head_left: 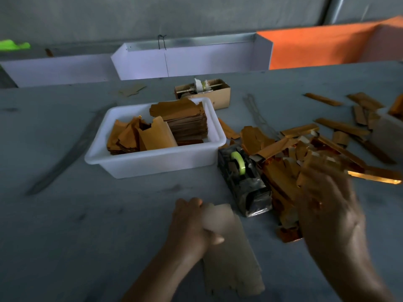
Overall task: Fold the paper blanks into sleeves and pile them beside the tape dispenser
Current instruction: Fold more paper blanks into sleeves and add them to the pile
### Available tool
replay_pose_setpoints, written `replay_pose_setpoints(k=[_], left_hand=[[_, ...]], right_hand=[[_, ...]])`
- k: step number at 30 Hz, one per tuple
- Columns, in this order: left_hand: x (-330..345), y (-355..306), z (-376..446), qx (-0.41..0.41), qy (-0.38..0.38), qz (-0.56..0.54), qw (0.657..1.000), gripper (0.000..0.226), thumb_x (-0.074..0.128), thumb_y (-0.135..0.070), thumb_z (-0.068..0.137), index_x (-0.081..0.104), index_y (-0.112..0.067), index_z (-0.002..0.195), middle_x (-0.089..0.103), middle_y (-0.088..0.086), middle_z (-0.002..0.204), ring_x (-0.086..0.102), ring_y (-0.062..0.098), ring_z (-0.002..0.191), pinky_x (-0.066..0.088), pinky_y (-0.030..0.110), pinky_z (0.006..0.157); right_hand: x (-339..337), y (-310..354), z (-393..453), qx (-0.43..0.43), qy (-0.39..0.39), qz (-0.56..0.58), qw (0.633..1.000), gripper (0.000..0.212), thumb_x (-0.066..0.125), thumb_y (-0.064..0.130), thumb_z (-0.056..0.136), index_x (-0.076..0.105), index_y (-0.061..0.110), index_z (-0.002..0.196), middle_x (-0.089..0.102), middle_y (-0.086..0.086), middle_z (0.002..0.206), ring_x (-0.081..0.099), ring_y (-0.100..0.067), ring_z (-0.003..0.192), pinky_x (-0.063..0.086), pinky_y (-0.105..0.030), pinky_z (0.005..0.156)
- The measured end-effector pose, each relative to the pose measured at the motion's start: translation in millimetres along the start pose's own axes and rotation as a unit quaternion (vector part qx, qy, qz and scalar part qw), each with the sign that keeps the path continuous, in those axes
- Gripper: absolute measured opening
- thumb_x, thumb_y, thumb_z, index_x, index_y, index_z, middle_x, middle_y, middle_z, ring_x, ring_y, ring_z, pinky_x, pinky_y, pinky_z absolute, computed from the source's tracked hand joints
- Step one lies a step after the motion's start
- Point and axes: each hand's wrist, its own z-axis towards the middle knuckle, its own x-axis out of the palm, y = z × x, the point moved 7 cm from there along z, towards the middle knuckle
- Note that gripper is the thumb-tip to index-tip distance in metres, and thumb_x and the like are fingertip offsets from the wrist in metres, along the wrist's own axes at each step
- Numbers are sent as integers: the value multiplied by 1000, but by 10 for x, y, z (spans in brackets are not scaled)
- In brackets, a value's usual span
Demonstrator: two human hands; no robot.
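A blank (pixel 231 253) is pinched by the left hand (pixel 187 225) at 6 o'clock. The blurred right hand (pixel 327 205), fingers spread, is held over the sleeves (pixel 290 158) at 3 o'clock of the dispenser (pixel 242 179). No writing can be read.

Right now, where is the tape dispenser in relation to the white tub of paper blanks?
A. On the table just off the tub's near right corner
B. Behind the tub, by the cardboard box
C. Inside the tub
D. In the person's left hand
A: the tape dispenser stands on the table by the near right corner of the white tub, with the pile of folded sleeves on its other side.
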Motion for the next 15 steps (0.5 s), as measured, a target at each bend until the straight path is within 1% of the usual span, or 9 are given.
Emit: replay_pose_setpoints(k=[1,2,4,6,7,8,10,12,15], left_hand=[[-34,7,25,-9,-2,-28,1000,79,86,-31,63,45,-17,128,36,-2,111,46,14,99,36,20,79],[-60,13,43,-15,-2,-47,999,76,86,-28,65,45,-17,128,39,-1,114,47,13,98,35,20,76],[-97,50,63,-18,-7,-118,993,72,86,-18,66,47,-15,127,50,5,121,52,18,106,40,25,83],[-120,92,30,-39,4,-261,965,63,85,-2,64,53,-19,116,61,7,116,59,23,106,50,41,90],[-141,109,6,-45,9,-309,950,61,85,1,64,55,-25,109,65,4,110,62,21,102,53,42,88],[-176,119,-16,-48,13,-324,945,59,85,0,65,56,-32,105,68,-2,104,65,16,97,56,36,82],[-219,100,-59,-44,46,-339,939,54,85,-8,66,58,-35,105,72,-11,94,67,5,88,54,20,73],[-244,15,-111,-39,98,-373,922,58,85,-13,62,61,-27,113,74,-11,96,68,3,90,52,21,80],[-261,-114,-189,-30,126,-389,912,55,82,-13,63,63,-22,114,75,-6,97,68,9,94,53,25,86]], right_hand=[[34,99,-79,-28,16,12,999,29,62,4,82,64,3,111,55,-15,121,55,-23,104,40,-7,86],[84,169,-157,-45,40,32,998,24,62,3,81,67,2,105,59,-13,114,57,-17,96,39,-1,82],[211,232,-284,-47,97,80,991,23,65,-3,79,68,6,99,62,-3,106,60,-5,89,43,-3,79],[314,213,-374,-24,138,114,984,24,67,-6,77,69,10,96,63,5,96,60,3,82,42,0,74],[359,188,-407,0,158,133,978,23,67,-3,78,69,13,96,62,10,92,60,3,84,41,2,71],[421,158,-437,35,185,154,970,23,66,2,81,68,18,97,61,15,91,60,3,88,41,2,69],[588,89,-522,122,264,195,937,23,65,14,84,62,31,100,62,19,93,60,3,92,45,-2,69],[742,52,-613,210,328,247,887,23,66,19,84,59,36,96,66,16,91,62,2,91,51,-12,74],[860,62,-716,318,351,322,820,14,66,14,84,67,24,93,71,7,79,64,-6,80,54,-30,74]])
